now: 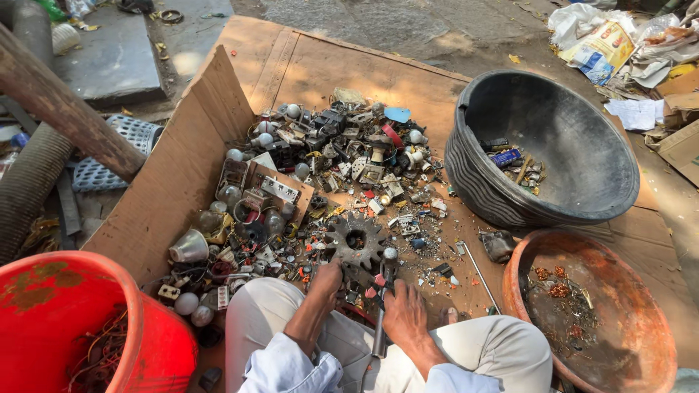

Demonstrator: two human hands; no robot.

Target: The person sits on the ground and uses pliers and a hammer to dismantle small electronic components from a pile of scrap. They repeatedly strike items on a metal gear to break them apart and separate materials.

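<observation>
My left hand presses down on a small part at the near edge of a dark toothed gear wheel that lies flat on the cardboard. What it pinches is hidden under the fingers. My right hand grips the metal handle of a hammer, whose round head rests beside the gear. A small red piece sits between the two hands. Beyond the gear spreads a heap of scrap electrical parts: bulbs, sockets, switches, circuit bits.
A black rubber tub with a few scraps stands at right. A rusty round pan holds copper bits at lower right. A red bucket with wires is at lower left. Cardboard sheet underlies the heap; litter lies beyond.
</observation>
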